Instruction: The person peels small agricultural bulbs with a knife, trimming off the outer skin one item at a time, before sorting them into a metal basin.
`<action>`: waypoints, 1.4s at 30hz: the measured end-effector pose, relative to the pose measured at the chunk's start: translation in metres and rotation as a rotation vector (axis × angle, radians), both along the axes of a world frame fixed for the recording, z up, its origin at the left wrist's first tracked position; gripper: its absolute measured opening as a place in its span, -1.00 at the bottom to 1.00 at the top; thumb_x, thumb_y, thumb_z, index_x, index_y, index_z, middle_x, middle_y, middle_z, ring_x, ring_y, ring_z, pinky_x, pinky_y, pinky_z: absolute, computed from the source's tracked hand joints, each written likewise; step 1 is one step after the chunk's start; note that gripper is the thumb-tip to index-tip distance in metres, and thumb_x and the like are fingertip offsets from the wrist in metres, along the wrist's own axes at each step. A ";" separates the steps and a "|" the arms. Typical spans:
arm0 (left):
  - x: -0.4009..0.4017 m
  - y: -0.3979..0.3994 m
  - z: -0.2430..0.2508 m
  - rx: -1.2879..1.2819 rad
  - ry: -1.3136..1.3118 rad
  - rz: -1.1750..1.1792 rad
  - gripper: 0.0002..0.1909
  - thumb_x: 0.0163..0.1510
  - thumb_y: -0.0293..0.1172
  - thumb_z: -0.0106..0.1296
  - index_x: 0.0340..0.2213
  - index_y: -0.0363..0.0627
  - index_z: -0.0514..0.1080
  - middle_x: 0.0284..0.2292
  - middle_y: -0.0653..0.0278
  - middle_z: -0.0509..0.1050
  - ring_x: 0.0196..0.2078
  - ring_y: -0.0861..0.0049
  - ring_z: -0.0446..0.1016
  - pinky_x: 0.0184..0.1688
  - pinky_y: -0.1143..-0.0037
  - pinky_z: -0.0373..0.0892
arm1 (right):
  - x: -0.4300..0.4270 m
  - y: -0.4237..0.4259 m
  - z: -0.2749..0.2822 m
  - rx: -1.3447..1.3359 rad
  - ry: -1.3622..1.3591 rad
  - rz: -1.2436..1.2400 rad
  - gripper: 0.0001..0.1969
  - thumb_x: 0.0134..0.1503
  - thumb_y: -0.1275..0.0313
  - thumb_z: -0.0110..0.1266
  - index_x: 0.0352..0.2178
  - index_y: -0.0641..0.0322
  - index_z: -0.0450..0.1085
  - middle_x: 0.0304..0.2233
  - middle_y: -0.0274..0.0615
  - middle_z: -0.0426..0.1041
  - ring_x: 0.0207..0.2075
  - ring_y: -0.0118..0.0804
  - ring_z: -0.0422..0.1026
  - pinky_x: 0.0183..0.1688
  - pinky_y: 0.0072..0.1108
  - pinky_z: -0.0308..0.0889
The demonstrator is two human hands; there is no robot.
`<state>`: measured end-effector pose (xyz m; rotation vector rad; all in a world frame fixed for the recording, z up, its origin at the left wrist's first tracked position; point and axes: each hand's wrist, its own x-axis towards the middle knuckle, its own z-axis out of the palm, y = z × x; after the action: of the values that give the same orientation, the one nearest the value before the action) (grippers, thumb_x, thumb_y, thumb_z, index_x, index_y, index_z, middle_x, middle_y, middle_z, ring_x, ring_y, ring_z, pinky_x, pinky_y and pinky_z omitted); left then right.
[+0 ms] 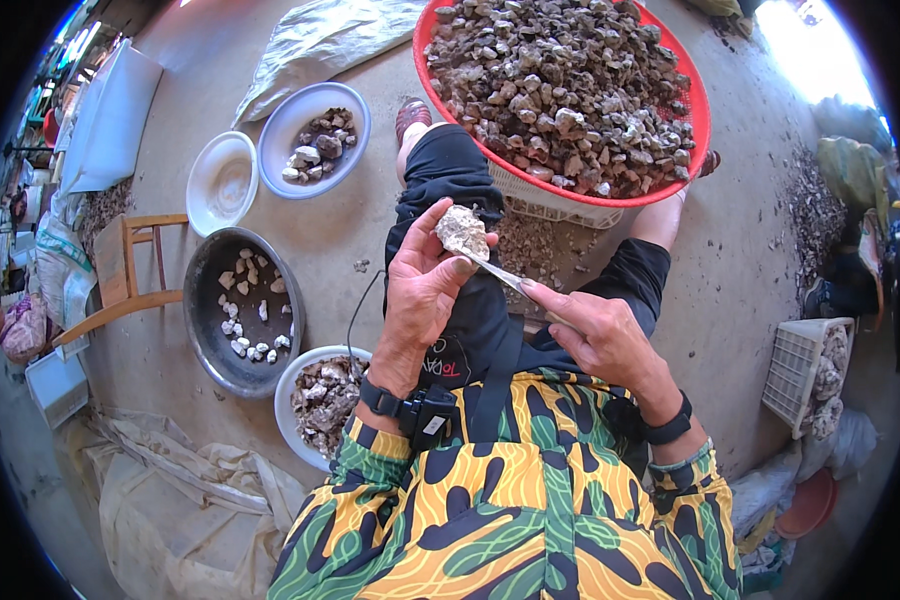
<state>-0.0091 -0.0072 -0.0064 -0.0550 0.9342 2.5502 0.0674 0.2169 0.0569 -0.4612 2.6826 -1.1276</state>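
My left hand point(424, 294) holds a rough, whitish, rock-like lump point(461, 229) between thumb and fingers, above my left leg. My right hand point(606, 336) grips a small knife point(501, 273), its forefinger stretched along the blade. The knife's tip meets the lower edge of the lump; whether it cuts into the surface is too small to tell. Most of the knife's handle is hidden in my palm. Past my hands, a red plastic basket point(704, 120) holds a heap of brown and grey lumps point(555, 90). It rests on a white plastic crate point(559, 201) between my legs.
To the left stand a blue-rimmed basin point(270, 161) with lumps, a white basin point(221, 184), a dark basin point(202, 352) with pale pieces and a white bowl point(289, 431) of fragments. A wooden chair point(120, 259) lies beyond. A crate point(787, 367) stands right. Another person point(26, 326) is far left.
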 end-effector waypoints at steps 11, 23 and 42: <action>0.001 0.005 0.003 -0.062 -0.006 0.000 -0.33 0.01 -0.71 0.08 0.15 -0.23 0.13 -0.07 0.02 0.42 -0.01 0.16 0.46 0.02 0.40 0.45 | -0.005 -0.017 -0.003 0.342 0.211 -0.060 -0.39 -0.02 0.47 0.14 0.12 -0.10 0.28 -0.62 -0.24 0.33 -0.60 -0.22 0.39 -0.57 -0.44 0.30; 0.003 0.003 -0.004 -0.069 0.021 -0.042 -0.31 -0.01 -0.68 0.13 0.15 -0.25 0.14 -0.09 0.12 0.43 -0.07 0.46 0.46 0.01 0.49 0.44 | 0.002 0.023 0.002 -0.008 -0.017 0.043 -0.37 -0.04 0.54 0.13 0.12 -0.03 0.28 -0.60 -0.23 0.36 -0.55 -0.20 0.41 -0.48 -0.45 0.32; -0.002 0.007 0.002 -0.097 -0.022 -0.027 -0.37 0.00 -0.68 0.13 0.11 -0.31 0.17 -0.09 0.11 0.43 -0.06 0.44 0.46 -0.02 0.46 0.47 | -0.013 -0.013 -0.004 0.407 0.303 -0.065 -0.40 -0.03 0.46 0.12 0.11 -0.16 0.31 -0.62 -0.19 0.29 -0.67 -0.20 0.37 -0.65 -0.43 0.28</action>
<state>-0.0109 -0.0005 -0.0040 -0.0978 1.0432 2.4733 0.0548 0.2036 0.0528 -0.5061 3.1008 -0.5282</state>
